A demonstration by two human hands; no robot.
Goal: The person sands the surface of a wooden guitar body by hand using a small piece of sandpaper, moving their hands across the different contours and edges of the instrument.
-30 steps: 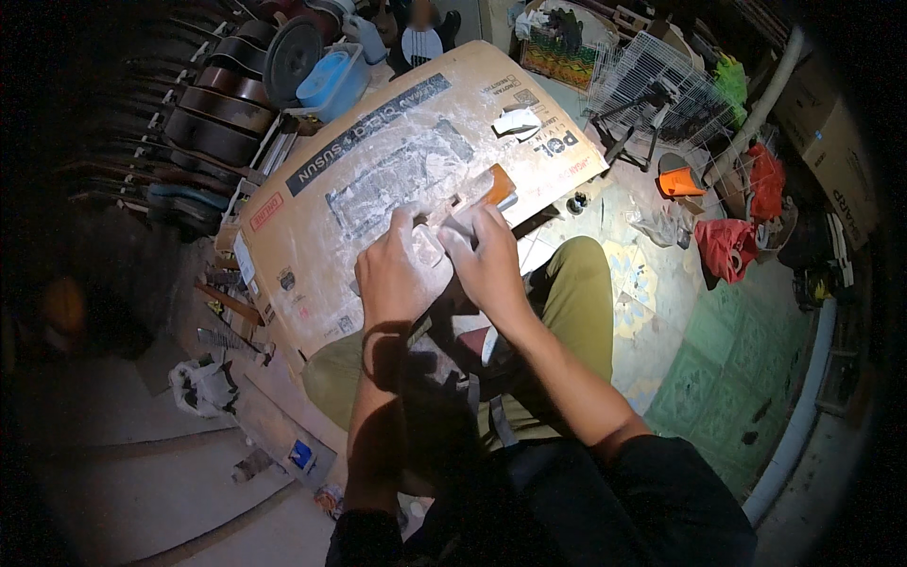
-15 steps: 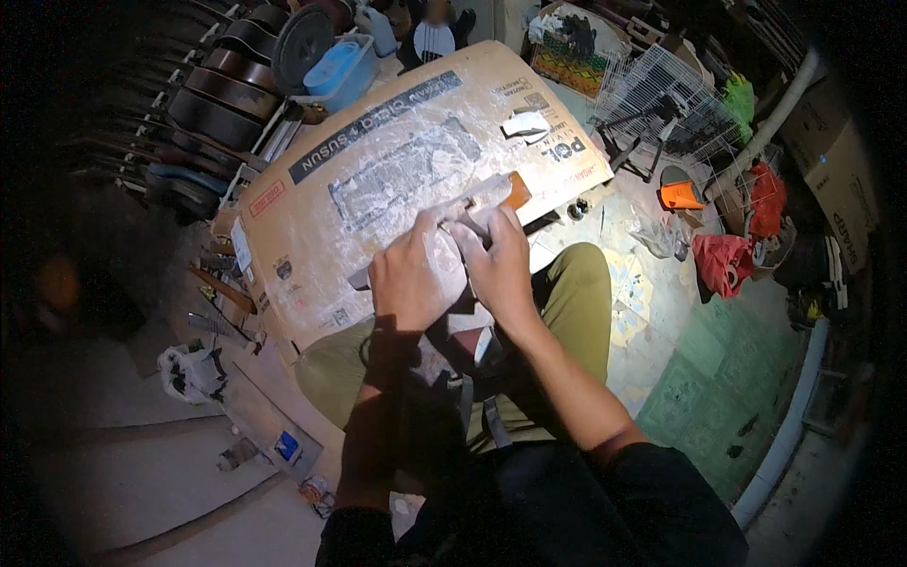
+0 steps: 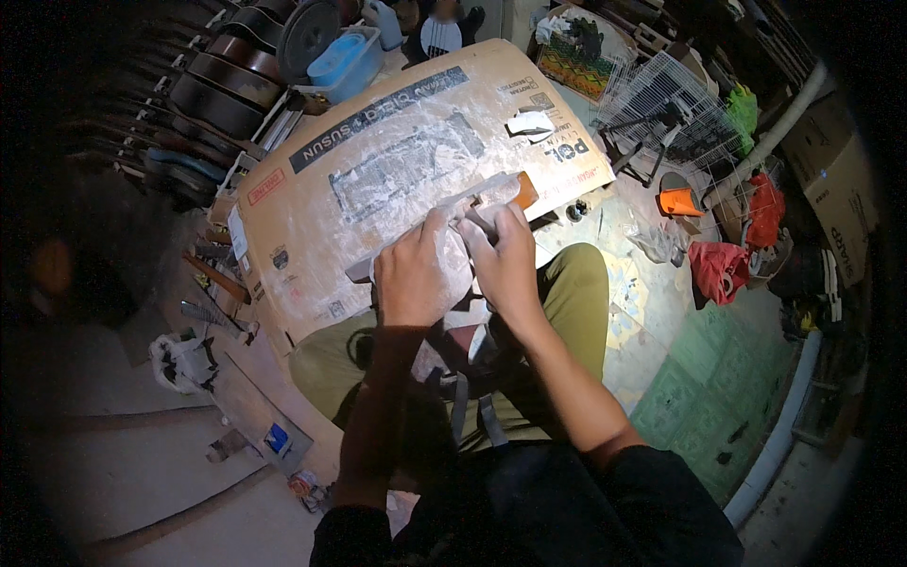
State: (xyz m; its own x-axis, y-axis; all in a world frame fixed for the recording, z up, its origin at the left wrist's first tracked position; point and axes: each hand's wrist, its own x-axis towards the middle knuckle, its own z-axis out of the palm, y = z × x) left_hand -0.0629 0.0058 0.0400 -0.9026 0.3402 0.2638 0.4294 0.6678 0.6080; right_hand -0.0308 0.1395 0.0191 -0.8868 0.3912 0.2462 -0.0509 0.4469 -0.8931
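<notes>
Over my lap, a long piece coated in pale dust (image 3: 490, 194) slants up to the right, with an orange-brown end; it looks wooden, but its exact kind cannot be made out. My left hand (image 3: 412, 276) is wrapped round its lower left part, fingers curled over the far side. Close beside it my right hand (image 3: 503, 257) pinches a small dark, folded piece like sandpaper (image 3: 484, 223) against the dusty piece. The fingers hide much of both things. Under the hands lies a dust-covered cardboard sheet (image 3: 397, 104).
A crumpled white scrap (image 3: 531, 125) lies on the cardboard. Several guitars (image 3: 217, 94) stand in a row at the far left, near a blue tub (image 3: 338, 71). To the right are a wire rack (image 3: 661, 104), an orange scoop-like thing (image 3: 680, 200) and a red bag (image 3: 718, 272).
Both hands remain on the dusty piece in nearly the same grip, shifted only slightly. The whole view has moved a little.
</notes>
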